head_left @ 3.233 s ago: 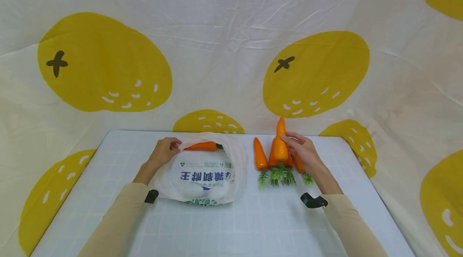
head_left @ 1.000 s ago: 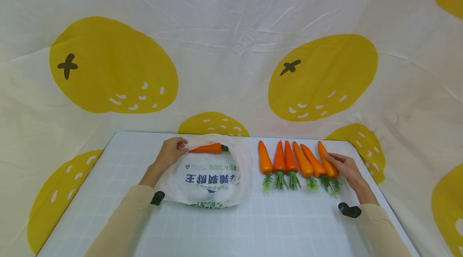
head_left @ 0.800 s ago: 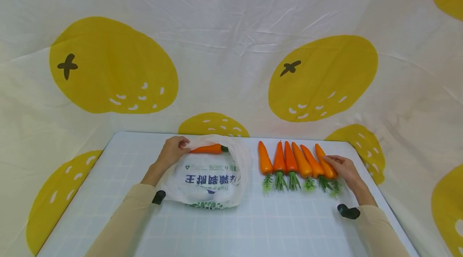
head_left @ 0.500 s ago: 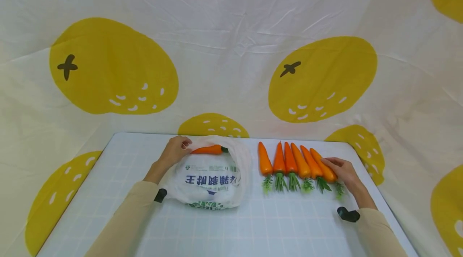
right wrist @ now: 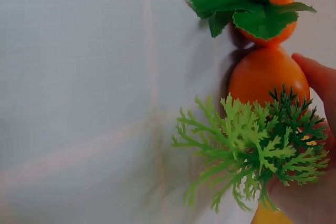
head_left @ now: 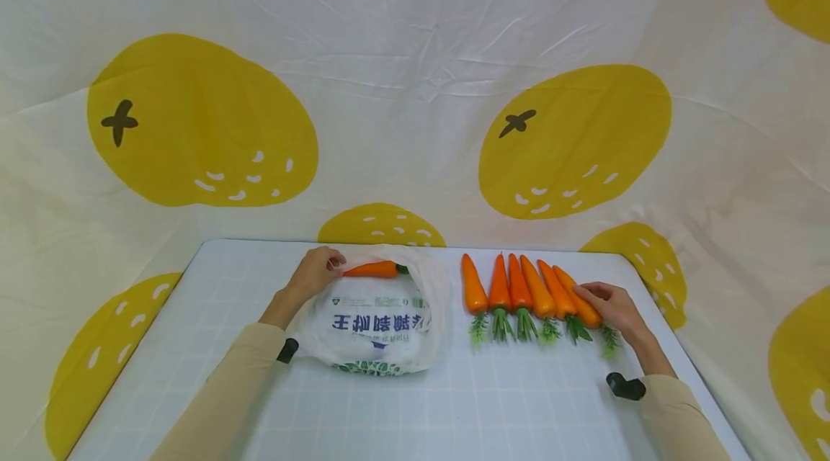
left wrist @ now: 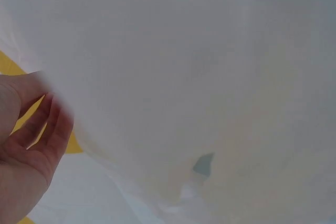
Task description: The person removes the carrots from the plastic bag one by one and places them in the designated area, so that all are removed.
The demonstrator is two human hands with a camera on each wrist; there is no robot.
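Note:
A white plastic bag (head_left: 376, 356) with dark blue lettering lies on the left of the table, its mouth held up. My left hand (head_left: 311, 276) pinches the left side of its rim. In the left wrist view the pale film of the bag (left wrist: 157, 77) fills most of the picture. An orange carrot (head_left: 375, 269) with a green end shows inside the mouth. On the right, my right hand (head_left: 614, 308) holds the rightmost carrot (head_left: 577, 299) of a slanting row, thumb and fingers at its sides. Its feathery green top (right wrist: 247, 150) spreads out in the right wrist view.
Several more carrots (head_left: 498, 288) lie side by side to its left, tips toward the back, green tops toward me. The pale blue table (head_left: 454, 403) ends at a cloth wall (head_left: 395, 122) printed with yellow fruit.
A carrot that my right hand held above the pile is now down at the right of a spread-out row. That hand has since slid it left against its neighbour. My left hand stays at the bag.

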